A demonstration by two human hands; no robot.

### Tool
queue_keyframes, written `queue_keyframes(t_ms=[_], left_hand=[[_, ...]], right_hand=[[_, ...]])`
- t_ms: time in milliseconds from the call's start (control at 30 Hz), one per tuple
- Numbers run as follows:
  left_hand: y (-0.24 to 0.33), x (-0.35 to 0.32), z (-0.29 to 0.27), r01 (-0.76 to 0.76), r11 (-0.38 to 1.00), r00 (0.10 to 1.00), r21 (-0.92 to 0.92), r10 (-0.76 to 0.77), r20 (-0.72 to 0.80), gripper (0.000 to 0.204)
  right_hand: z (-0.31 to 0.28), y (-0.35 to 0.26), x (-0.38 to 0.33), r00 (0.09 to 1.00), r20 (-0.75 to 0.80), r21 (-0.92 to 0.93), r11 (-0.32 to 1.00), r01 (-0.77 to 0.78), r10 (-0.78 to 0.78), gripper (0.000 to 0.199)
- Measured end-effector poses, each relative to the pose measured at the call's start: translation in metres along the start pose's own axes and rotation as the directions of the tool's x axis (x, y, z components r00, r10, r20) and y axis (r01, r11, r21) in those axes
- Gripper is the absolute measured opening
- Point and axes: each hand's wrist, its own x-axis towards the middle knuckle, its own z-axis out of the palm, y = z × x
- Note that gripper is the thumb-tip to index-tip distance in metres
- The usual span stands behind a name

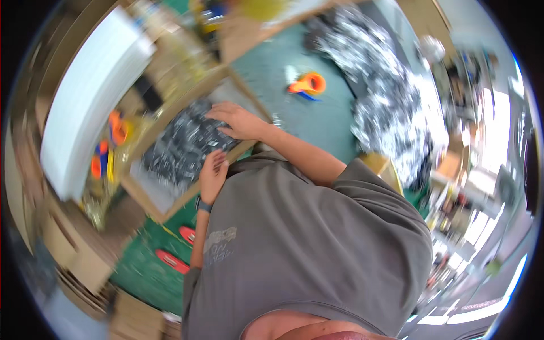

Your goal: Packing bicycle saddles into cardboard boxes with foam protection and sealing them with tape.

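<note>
An open cardboard box [249, 93] with pale lining along its sides stands in front of me. Dark grey, shiny wrapped pieces [181, 141] fill its middle; their kind is too blurred to make out. My right hand [241, 120] rests flat over these pieces at the box's right side, fingers stretched out and apart. At the near wall, my left hand [214, 164] is by the rim with its fingers loosely bent and apart. It wears a dark wristband. Neither hand grips anything that I can see.
An orange tape dispenser [309, 85] lies on the green tabletop [272, 62]. To its right is a heap of shiny clear plastic [391, 102]. White foam sheets [90, 102] stand at the left, near another orange dispenser [118, 127]. Two red elongated objects [173, 261] lie below the box.
</note>
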Motion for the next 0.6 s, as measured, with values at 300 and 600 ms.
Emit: queue_keyframes(t_ms=[300, 600], left_hand=[[0.072, 0.067, 0.192, 0.01, 0.977, 0.934, 0.215, -0.086, 0.347, 0.043], [0.099, 0.097, 0.365, -0.093, 0.939, 0.877, 0.332, -0.081, 0.473, 0.043]], right_hand=[[-0.209, 0.257, -0.489, -0.097, -0.735, 0.185, 0.061, -0.981, 0.671, 0.053], [-0.16, 0.284, -0.561, -0.15, -0.706, -0.112, -0.318, -0.941, 0.692, 0.074]])
